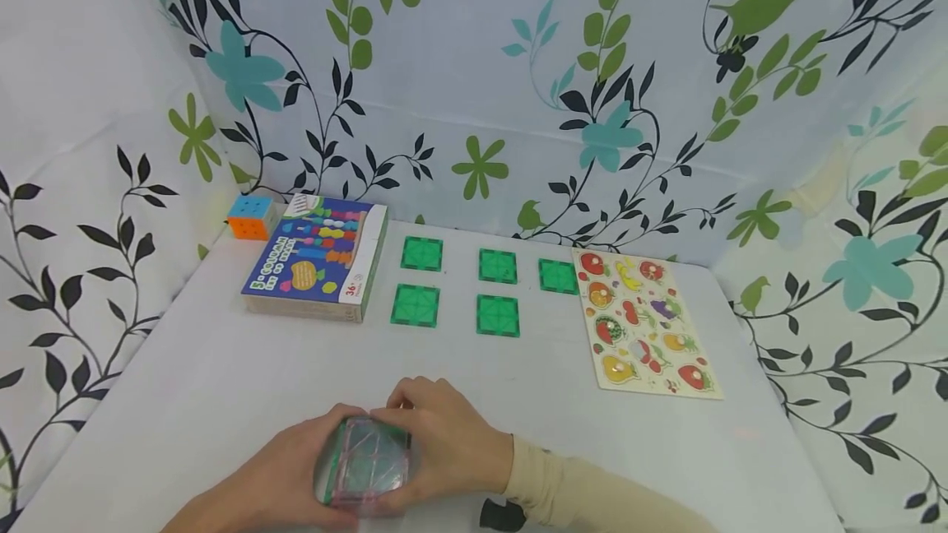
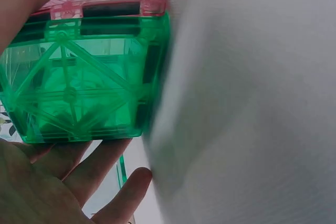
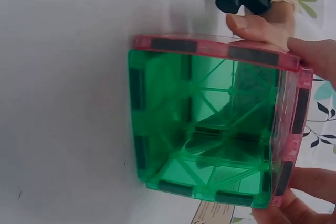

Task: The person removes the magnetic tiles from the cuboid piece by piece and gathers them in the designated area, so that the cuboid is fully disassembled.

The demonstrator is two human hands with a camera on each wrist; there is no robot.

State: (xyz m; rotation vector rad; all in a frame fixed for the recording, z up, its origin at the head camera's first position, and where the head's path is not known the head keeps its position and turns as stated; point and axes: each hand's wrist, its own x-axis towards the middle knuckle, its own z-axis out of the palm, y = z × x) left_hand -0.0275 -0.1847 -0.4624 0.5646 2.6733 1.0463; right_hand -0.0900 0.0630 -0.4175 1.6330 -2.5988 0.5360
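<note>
A hollow cube of see-through magnetic tiles (image 1: 370,459), green and pink, is between my two hands low in the head view. My left hand (image 1: 285,467) grips its left side, and in the left wrist view the fingers (image 2: 107,166) reach around a green face (image 2: 71,90). From the right, my right hand (image 1: 455,447) holds the cube with fingers at the far edge and thumb near the front. The right wrist view looks into an uncovered side of the cube, framed by green edges and pink tiles (image 3: 220,51) along two sides.
Several flat green square tiles (image 1: 498,316) lie in two rows beyond the hands. Left of them are a blue boxed game (image 1: 311,257) and a puzzle cube (image 1: 250,218). A fruit picture board (image 1: 644,323) lies right. A black object (image 1: 502,514) shows near the right wrist.
</note>
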